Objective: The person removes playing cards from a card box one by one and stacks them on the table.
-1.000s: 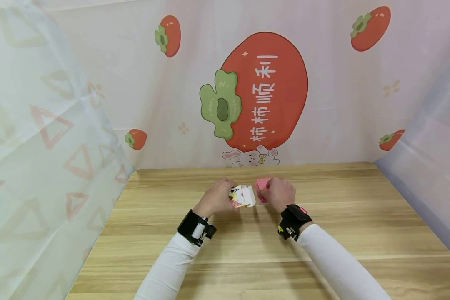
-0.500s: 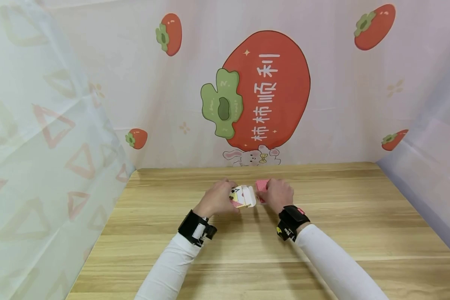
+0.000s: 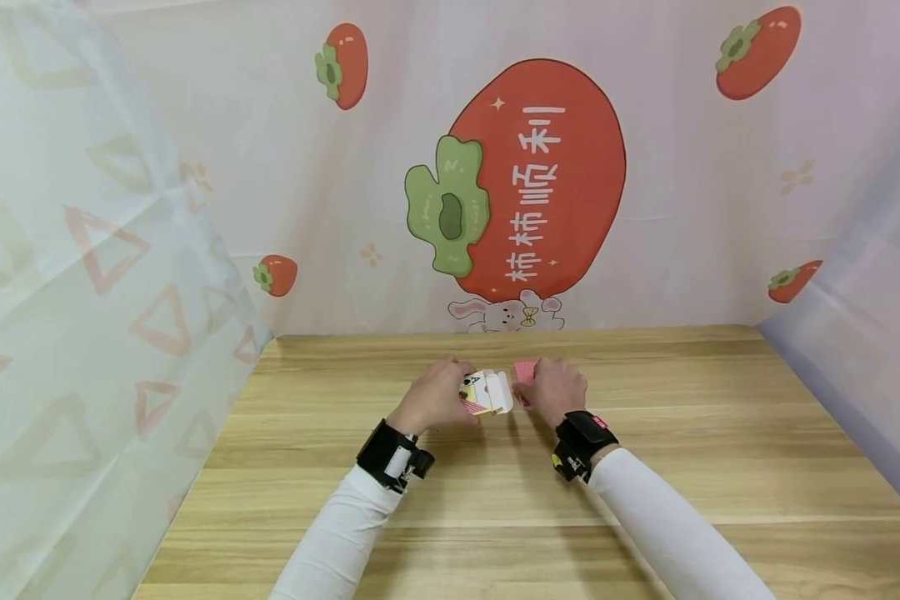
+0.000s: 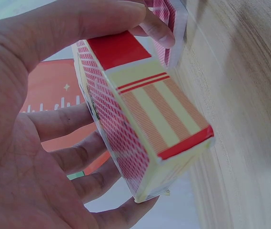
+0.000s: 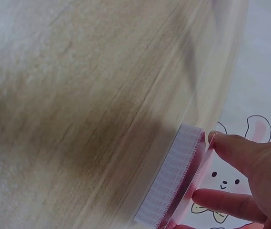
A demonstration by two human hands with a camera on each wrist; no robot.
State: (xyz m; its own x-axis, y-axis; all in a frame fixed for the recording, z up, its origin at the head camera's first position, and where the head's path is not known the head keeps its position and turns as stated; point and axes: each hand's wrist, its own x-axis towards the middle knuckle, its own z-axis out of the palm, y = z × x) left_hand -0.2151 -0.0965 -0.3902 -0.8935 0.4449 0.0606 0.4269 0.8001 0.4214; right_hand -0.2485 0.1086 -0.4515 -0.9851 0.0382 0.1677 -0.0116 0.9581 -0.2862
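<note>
Left hand (image 3: 437,396) grips the card box (image 4: 154,109), apparently keeping its open flap (image 3: 502,392) toward the deck (image 5: 171,176). Right hand (image 3: 559,390) pinches a raised card (image 5: 202,163); the table (image 3: 465,508) presumably steadies the deck.

Playing-card box (image 3: 478,395): ace-fronted, red-patterned, tilted, white flap (image 3: 505,392) open.
Card deck (image 5: 172,176): red-backed stack, beside box, top card (image 5: 197,169) raised.
</note>
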